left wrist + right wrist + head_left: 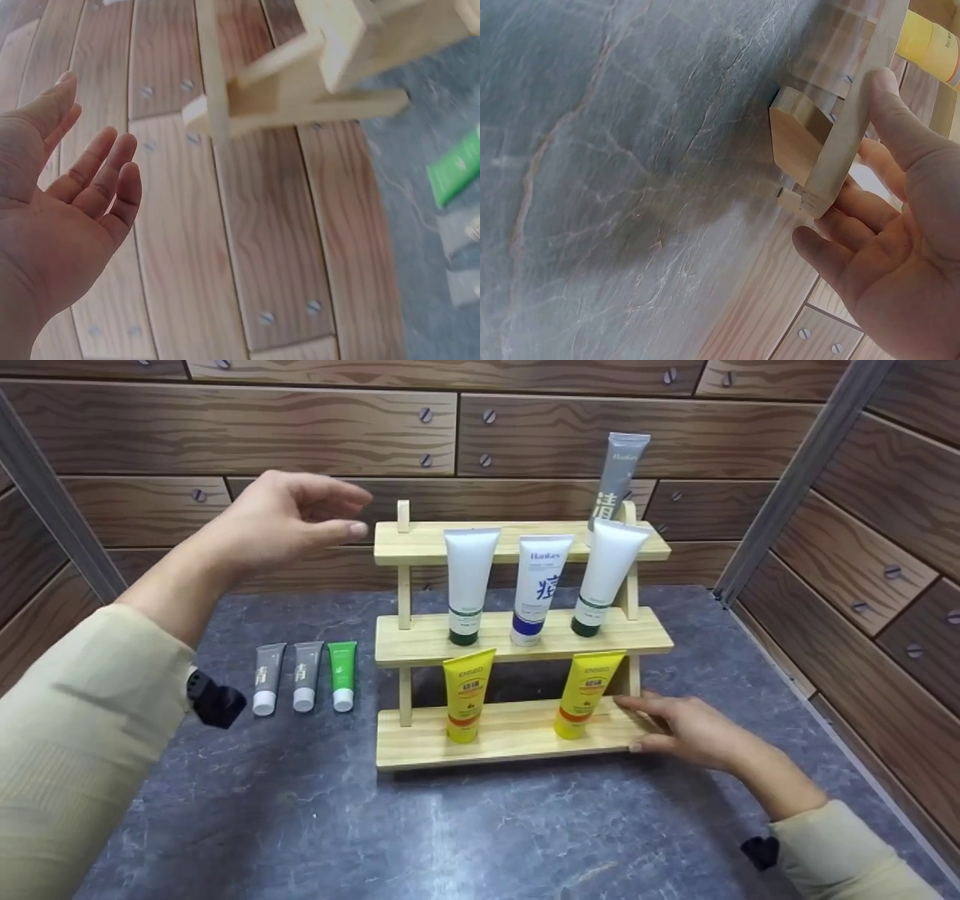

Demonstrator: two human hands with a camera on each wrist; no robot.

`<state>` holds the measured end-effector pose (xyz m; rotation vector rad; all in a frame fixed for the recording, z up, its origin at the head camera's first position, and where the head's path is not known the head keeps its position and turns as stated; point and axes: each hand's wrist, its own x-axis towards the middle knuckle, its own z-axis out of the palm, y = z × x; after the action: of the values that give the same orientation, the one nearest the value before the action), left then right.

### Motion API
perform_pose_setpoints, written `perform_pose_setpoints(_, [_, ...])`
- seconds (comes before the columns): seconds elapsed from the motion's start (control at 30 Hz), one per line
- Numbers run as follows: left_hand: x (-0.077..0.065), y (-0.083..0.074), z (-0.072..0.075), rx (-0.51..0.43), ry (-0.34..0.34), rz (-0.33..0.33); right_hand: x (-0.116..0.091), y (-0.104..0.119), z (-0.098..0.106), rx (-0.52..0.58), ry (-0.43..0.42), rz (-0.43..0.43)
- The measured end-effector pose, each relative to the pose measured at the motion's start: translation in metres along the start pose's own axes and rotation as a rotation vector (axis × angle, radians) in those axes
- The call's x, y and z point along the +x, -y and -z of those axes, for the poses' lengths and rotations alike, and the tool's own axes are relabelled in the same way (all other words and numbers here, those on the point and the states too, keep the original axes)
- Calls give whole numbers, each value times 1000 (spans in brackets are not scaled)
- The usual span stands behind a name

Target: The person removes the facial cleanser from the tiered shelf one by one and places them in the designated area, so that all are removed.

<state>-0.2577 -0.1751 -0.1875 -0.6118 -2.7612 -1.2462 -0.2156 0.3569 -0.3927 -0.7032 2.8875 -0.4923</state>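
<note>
A three-tier wooden display rack (517,727) stands on the table. My right hand (697,727) grips the right end of its lowest shelf, thumb on one side and fingers round the edge in the right wrist view. Beside the upper left of the rack, my left hand (281,525) is raised, holding nothing, its fingers loosely bent and apart from the wood. Two yellow tubes (469,695) stand on the lowest shelf. On the middle one are two white tubes with dark green caps (471,581) and a white-and-blue tube (540,585). A grey tube (619,472) leans on the top shelf's right end.
Left of the rack, two grey tubes (305,675) and a green tube (343,675) lie side by side on the dark marbled table (315,810). Wood-patterned walls (300,431) enclose the back and the right side.
</note>
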Motion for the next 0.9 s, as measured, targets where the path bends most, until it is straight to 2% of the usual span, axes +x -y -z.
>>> perform_pose_setpoints(0.47, [49,-59,-31,24,30,-141,1,0,1,14,2,-3])
perform_pose_setpoints(0.73, [76,-84,-54,-14,47,-178,2,-1,-1,-1,-9,26])
perform_pose_setpoints(0.9, [92,-99,-69,-44,70,-203,1,-1,0,1,-7,14])
